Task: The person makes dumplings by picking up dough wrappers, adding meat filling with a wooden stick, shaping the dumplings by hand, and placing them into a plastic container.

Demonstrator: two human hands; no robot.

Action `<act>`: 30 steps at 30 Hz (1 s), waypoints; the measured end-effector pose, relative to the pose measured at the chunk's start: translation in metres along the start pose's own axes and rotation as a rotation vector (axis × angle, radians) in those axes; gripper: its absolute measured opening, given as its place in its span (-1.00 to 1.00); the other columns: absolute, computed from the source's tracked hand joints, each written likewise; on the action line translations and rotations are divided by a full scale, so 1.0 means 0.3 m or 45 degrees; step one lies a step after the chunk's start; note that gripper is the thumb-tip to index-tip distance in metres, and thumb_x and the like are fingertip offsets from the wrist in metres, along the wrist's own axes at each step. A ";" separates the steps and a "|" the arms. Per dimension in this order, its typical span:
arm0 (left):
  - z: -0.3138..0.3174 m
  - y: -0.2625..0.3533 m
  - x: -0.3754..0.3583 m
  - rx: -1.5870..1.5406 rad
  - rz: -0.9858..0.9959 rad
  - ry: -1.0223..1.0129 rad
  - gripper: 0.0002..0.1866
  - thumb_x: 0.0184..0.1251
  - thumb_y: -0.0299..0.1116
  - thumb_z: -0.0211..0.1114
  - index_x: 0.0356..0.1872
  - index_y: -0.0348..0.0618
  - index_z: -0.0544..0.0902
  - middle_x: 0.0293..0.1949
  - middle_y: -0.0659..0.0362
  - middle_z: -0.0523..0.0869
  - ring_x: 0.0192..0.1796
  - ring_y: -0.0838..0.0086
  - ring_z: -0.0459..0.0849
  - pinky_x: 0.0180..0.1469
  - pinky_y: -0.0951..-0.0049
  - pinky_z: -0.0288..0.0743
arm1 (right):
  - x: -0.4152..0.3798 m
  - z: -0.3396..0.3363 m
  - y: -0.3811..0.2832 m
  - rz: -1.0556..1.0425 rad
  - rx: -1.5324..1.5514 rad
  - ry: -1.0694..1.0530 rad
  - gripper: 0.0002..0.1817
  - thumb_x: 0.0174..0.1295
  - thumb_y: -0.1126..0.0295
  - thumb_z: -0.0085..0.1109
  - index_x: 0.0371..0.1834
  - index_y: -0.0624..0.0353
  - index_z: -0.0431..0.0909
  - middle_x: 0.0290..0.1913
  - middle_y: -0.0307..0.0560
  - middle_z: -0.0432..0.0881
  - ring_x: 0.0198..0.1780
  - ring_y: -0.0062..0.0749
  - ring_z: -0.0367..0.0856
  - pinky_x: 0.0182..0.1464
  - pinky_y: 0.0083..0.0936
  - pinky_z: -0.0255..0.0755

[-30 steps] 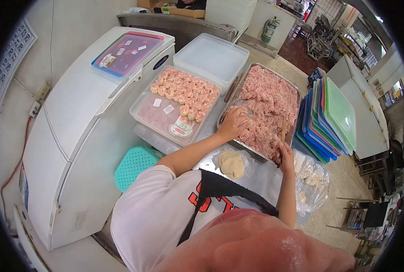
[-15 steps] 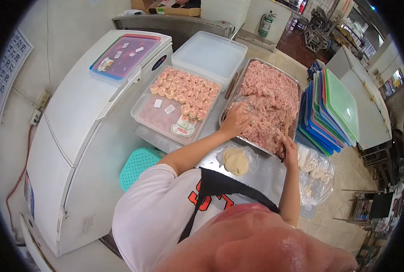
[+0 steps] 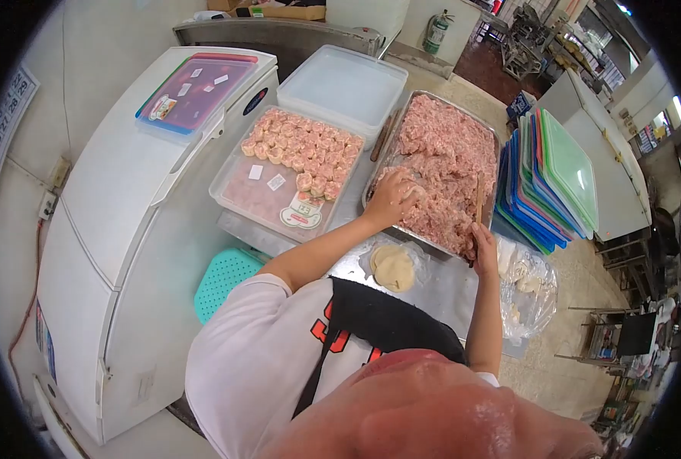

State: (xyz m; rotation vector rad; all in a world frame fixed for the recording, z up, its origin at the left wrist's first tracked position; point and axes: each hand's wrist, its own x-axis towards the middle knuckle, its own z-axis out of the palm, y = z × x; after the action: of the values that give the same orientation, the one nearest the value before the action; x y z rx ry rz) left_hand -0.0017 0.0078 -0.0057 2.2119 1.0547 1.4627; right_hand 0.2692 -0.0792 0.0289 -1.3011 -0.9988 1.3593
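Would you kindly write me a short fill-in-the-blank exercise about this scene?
The left hand touches raw minced _____ in the metal tray. The thin stick runs down to the _____ hand. In this view, the dumplings lie to the _____ of the tray. The top lid of the stack is _____.

Missing words: meat; right; left; green.

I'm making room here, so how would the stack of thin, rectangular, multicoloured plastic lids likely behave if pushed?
The multicoloured lid stack would probably slide apart rather than move as one, since its edges fan out unevenly. The translucent green top lid looks shiny, so it may be slippery. The lids look thin yet flat, suggesting light, fairly stiff pieces.
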 end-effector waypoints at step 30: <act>-0.019 0.031 -0.004 0.014 -0.101 -0.037 -0.75 0.21 -0.23 0.31 -0.25 -0.19 0.74 0.16 -0.03 0.50 0.23 0.03 0.39 0.29 0.14 0.23 | -0.001 -0.014 -0.002 0.006 0.084 -0.058 -0.74 0.40 0.18 0.04 -0.36 0.12 0.46 -0.66 -0.35 0.32 -0.74 -0.70 0.16 -0.71 -0.73 0.01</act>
State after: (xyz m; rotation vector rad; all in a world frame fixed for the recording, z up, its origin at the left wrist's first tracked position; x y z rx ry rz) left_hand -0.0032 -0.0002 0.0015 2.1660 1.1306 1.3902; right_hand 0.2734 -0.0795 0.0293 -1.2289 -0.9743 1.4193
